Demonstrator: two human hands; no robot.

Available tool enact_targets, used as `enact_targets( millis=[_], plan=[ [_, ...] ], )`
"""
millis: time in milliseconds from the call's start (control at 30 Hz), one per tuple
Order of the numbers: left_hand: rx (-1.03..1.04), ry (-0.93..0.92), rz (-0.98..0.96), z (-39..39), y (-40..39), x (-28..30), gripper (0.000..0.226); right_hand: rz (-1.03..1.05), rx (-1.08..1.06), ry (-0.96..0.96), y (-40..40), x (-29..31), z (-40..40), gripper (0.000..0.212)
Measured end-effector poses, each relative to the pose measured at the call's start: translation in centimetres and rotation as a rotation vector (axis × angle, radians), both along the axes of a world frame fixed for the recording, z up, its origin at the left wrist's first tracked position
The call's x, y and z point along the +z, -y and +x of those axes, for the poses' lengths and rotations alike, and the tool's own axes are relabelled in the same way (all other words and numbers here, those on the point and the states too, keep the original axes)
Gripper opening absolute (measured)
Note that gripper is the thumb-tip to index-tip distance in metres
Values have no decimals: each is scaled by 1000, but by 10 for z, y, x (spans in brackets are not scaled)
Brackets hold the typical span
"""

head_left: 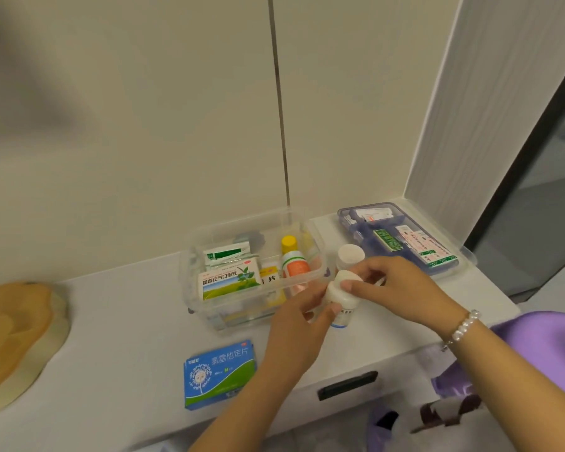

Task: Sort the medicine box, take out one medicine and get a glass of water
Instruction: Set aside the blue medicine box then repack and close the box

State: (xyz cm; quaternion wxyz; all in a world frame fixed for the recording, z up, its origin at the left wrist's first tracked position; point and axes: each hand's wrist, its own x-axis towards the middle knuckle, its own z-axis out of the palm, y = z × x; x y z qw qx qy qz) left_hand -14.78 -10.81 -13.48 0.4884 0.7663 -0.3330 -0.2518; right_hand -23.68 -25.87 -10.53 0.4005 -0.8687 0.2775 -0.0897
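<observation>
Both hands on the small white plastic medicine bottle [338, 298], held just above the pale countertop [128, 321], right beside the clear plastic medicine box [209, 236]. The left hand [299, 316] wraps its body; the right hand [395, 288] pinches the white cap. One medicine looks picked, then! Sorting seems unfinished: a blue-green carton [217, 373] and a second white bottle [349, 256] sit outside. No glass in view. Open counter lies left; the front edge is close.
</observation>
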Motion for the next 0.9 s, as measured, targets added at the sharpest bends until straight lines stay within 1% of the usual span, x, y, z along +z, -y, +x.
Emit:
enact_targets(
  millis=[100, 167, 233, 267, 300, 367, 433, 533, 600, 767, 900],
  plan=[
    [-57, -123, -80, 0, 0, 10, 28, 152, 10, 83, 2, 8, -4, 24],
    [-59, -162, -85, 1, 1, 13, 26, 234, 40, 122, 3, 9, -3, 23],
    [-37, -194, -91, 3, 0, 13, 23, 272, 37, 170, 5, 5, 1, 24],
    [-16, -210, -97, 4, -1, 14, 22, 254, 5, 195, 8, 2, 4, 25],
    [4, -225, -103, 5, -2, 14, 22, 191, -41, 207, 12, -2, 7, 26],
    [30, -242, -101, 7, -3, 13, 25, -5, -98, 163, 24, -11, 13, 31],
    [43, -250, -94, 8, -4, 13, 27, -106, -85, 98, 36, -19, 19, 36],
    [42, -249, -97, 9, -6, 12, 23, -79, -28, 28, 47, -27, 24, 40],
    [39, -263, -95, 10, -7, 12, 25, -31, -19, 11, 51, -31, 27, 41],
    [3, -350, -141, 10, -9, 17, 31, 7, -61, 89, 44, -38, 36, 41],
    [-5, -360, -189, 12, -12, 23, 45, -17, -116, 112, 40, -33, 34, 39]
  ],
)
